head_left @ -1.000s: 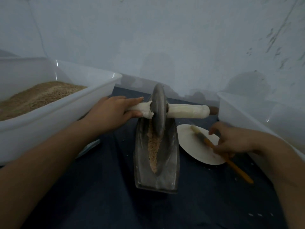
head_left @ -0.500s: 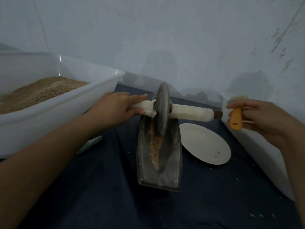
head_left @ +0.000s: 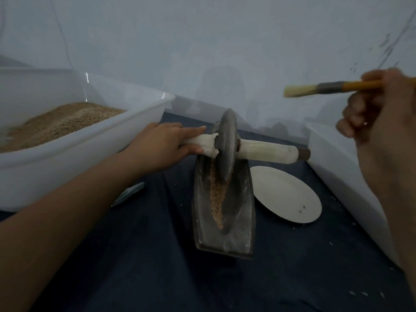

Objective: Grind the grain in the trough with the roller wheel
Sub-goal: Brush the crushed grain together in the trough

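Observation:
A dark metal boat-shaped trough [head_left: 238,224] lies on the dark cloth at centre, with a strip of brown crushed grain [head_left: 217,199] along its groove. The roller wheel [head_left: 226,147] stands upright in the far end of the groove, on a white-wrapped axle handle [head_left: 267,152]. My left hand [head_left: 162,145] grips the left end of that handle. My right hand [head_left: 380,122] is raised at the right and holds a brush [head_left: 326,87] by its orange handle, bristles pointing left, well above the trough.
A big white tub [head_left: 94,145] with brown grain [head_left: 56,124] in it stands at the left. A second white tub [head_left: 337,170] runs along the right. A white plate [head_left: 286,197] lies just right of the trough. A pale flat tool [head_left: 130,193] pokes out under the left tub. A wall closes the back.
My right hand picked the brush off the white plate and lifted it up to the right, turning it level. My left hand stayed on the roller handle; the wheel barely moved.

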### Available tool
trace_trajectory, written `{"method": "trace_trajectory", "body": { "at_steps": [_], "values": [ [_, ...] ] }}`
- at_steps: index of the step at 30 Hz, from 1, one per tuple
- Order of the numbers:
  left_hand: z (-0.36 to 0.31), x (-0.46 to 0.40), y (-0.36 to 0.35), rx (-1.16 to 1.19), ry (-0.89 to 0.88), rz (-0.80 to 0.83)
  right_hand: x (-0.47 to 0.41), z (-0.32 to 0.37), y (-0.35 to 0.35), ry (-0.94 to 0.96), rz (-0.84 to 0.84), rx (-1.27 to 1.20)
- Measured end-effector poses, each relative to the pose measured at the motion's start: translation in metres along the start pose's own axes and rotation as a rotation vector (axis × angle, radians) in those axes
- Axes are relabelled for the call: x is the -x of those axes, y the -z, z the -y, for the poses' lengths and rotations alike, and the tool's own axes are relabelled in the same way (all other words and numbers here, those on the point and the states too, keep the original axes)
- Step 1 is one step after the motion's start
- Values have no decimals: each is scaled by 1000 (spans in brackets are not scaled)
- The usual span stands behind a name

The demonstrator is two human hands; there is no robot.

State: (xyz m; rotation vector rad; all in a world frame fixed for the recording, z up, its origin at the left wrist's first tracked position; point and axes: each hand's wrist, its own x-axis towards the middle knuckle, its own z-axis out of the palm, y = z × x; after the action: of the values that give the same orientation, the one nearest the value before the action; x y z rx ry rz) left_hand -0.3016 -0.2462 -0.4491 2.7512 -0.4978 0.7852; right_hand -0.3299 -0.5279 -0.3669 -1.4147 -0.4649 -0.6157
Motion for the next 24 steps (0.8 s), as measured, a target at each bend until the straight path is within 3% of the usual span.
{"method": "trace_trajectory", "body": {
  "at_steps": [3,7,10,16,20,22,24],
  "values": [
    [-1,0,-1,1,0,4,15,5,-23,-212,194,-129],
    [0,-1,-1,-5,1,5,35,-7,-39,-392,544,-21],
    [0,0,-1,-5,1,10,43,-15,-47,-466,709,48],
    [-1,-1,0,-16,14,18,39,-12,-40,-523,704,112],
    [-2,-1,0,-14,13,9,47,-18,-48,-509,772,327],
    [-1,-1,0,-13,15,8,51,-20,-55,-404,745,413],
    [-1,-1,-1,-11,17,10,53,-21,-58,-159,681,625]
  ]
}}
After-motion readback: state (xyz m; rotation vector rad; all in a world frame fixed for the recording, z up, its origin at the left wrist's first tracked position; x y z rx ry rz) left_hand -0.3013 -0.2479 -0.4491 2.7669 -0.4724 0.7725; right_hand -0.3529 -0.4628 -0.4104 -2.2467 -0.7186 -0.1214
